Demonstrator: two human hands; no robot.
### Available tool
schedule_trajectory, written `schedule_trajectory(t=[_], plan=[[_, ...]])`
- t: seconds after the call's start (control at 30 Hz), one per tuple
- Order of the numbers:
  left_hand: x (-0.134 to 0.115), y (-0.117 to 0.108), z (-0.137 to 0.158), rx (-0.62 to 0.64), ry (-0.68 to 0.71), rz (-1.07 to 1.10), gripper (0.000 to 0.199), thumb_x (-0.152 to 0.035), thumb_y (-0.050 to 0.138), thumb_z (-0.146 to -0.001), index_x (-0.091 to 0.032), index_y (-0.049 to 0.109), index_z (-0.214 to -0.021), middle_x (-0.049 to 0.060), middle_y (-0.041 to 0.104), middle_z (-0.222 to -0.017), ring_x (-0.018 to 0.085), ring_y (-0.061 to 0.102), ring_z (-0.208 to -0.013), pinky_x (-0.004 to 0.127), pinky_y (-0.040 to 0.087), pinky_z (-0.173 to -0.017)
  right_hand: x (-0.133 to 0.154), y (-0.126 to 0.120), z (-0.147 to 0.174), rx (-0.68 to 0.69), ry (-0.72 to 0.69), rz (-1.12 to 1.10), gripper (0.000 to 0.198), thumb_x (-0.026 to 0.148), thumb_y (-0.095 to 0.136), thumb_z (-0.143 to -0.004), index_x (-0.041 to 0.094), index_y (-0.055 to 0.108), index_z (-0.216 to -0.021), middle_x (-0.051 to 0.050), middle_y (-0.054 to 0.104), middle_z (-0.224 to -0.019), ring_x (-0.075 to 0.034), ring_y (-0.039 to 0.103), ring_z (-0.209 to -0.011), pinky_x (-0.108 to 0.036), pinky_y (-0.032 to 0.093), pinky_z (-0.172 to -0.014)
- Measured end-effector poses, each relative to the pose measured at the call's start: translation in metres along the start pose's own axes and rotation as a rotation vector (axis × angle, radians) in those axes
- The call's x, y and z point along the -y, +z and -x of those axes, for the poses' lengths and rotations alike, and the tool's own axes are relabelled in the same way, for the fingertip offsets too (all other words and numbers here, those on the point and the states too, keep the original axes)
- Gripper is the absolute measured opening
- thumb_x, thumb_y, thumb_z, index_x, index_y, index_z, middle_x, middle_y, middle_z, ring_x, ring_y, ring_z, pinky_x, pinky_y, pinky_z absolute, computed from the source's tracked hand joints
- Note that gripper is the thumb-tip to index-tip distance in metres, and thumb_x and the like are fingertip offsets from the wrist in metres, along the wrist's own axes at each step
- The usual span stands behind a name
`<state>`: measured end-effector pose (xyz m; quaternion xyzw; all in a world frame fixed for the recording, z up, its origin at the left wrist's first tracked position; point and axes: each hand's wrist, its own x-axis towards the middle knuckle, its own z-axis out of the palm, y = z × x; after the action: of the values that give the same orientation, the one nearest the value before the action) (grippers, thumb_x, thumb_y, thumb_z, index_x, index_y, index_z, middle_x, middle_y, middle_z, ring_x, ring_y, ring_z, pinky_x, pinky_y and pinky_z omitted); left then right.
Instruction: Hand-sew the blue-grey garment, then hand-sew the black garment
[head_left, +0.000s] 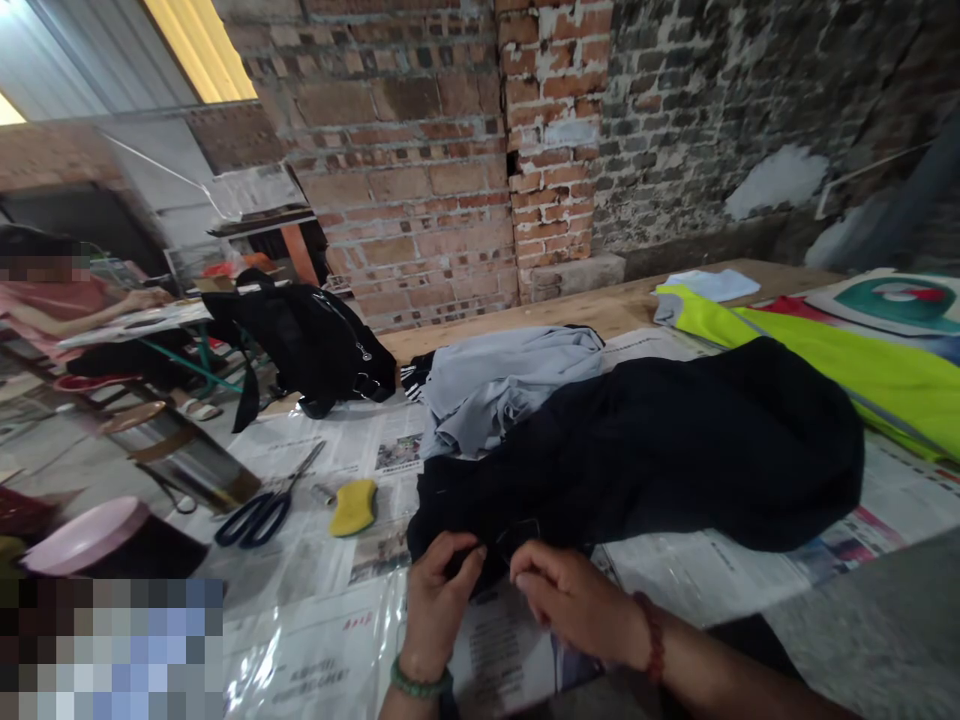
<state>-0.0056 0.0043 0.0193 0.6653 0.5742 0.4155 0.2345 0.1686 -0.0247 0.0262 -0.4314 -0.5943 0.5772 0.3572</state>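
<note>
A dark navy garment (pixel 675 450) lies bunched across the newspaper-covered table in front of me. My left hand (pixel 444 585), with a green bead bracelet at the wrist, pinches the garment's near left edge between thumb and fingers. Just to its right, my right hand (pixel 566 595) has its fingers curled together close to the cloth; whatever they hold is too small to make out. A thin pale line loops over the dark fabric above the right fingertips. Behind the garment rests a crumpled light grey garment (pixel 502 375).
Left of my hands lie a yellow sponge (pixel 353 507) and dark-handled scissors (pixel 259 515). Beyond stand a steel flask (pixel 187 460), a pink-lidded container (pixel 94 535) and a black backpack (pixel 307 345). A neon-yellow garment (pixel 832 365) and an iron (pixel 896 300) are at right. Another person (pixel 52 300) sits far left.
</note>
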Motion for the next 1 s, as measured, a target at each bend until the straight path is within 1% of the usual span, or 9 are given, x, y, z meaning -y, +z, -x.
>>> schedule_trajectory(t=[0.1, 0.3, 0.53, 0.83, 0.93, 1.0], plan=[[0.001, 0.0, 0.001, -0.021, -0.005, -0.006, 0.015, -0.033, 0.058, -0.068, -0.019, 0.061, -0.064, -0.001, 0.059, -0.061, 0.015, 0.055, -0.059, 0.024, 0.044, -0.055, -0.006, 0.01, -0.003, -0.051, -0.043, 0.159, 0.014, 0.017, 0.042, -0.078, 0.017, 0.053, -0.071, 0.007, 0.042, -0.048, -0.005, 0.04, -0.044, -0.015, 0.029, -0.043], [0.001, -0.002, 0.003, 0.004, 0.029, -0.001, 0.011, -0.029, 0.056, -0.069, -0.019, 0.06, -0.067, 0.0, 0.058, -0.064, 0.015, 0.054, -0.061, 0.023, 0.044, -0.055, -0.009, 0.011, -0.016, -0.109, -0.067, 0.244, 0.017, 0.017, 0.041, -0.079, 0.017, 0.056, -0.071, 0.005, 0.046, -0.051, -0.007, 0.041, -0.046, -0.017, 0.028, -0.044], [0.003, -0.001, 0.004, 0.01, 0.076, -0.022, 0.01, -0.027, 0.055, -0.07, -0.019, 0.06, -0.067, -0.001, 0.057, -0.064, 0.015, 0.054, -0.062, 0.024, 0.044, -0.056, -0.012, 0.016, -0.017, -0.119, -0.076, 0.26, 0.017, 0.017, 0.041, -0.078, 0.017, 0.056, -0.07, 0.006, 0.043, -0.049, -0.007, 0.038, -0.046, -0.018, 0.027, -0.045], [0.003, 0.001, 0.005, 0.02, 0.127, -0.035, 0.008, -0.025, 0.056, -0.071, -0.02, 0.061, -0.067, 0.0, 0.058, -0.063, 0.014, 0.054, -0.06, 0.023, 0.044, -0.056, -0.011, 0.02, -0.02, -0.148, -0.104, 0.247, 0.017, 0.017, 0.041, -0.079, 0.017, 0.054, -0.069, 0.005, 0.045, -0.051, -0.008, 0.042, -0.05, -0.018, 0.03, -0.049], [0.003, 0.002, 0.005, 0.022, 0.138, -0.019, 0.008, -0.024, 0.057, -0.07, -0.02, 0.063, -0.066, 0.0, 0.058, -0.062, 0.013, 0.055, -0.059, 0.022, 0.044, -0.055, -0.013, 0.022, -0.024, -0.176, -0.107, 0.237, 0.017, 0.016, 0.04, -0.08, 0.017, 0.052, -0.068, 0.005, 0.044, -0.052, -0.008, 0.043, -0.051, -0.019, 0.03, -0.049], [0.001, 0.003, 0.006, 0.054, 0.146, -0.011, 0.009, -0.022, 0.057, -0.071, -0.019, 0.063, -0.066, 0.0, 0.058, -0.062, 0.013, 0.055, -0.058, 0.022, 0.044, -0.054, -0.015, 0.023, -0.026, -0.207, -0.112, 0.233, 0.016, 0.014, 0.04, -0.079, 0.017, 0.05, -0.067, 0.005, 0.044, -0.053, -0.009, 0.042, -0.052, -0.019, 0.03, -0.05]])
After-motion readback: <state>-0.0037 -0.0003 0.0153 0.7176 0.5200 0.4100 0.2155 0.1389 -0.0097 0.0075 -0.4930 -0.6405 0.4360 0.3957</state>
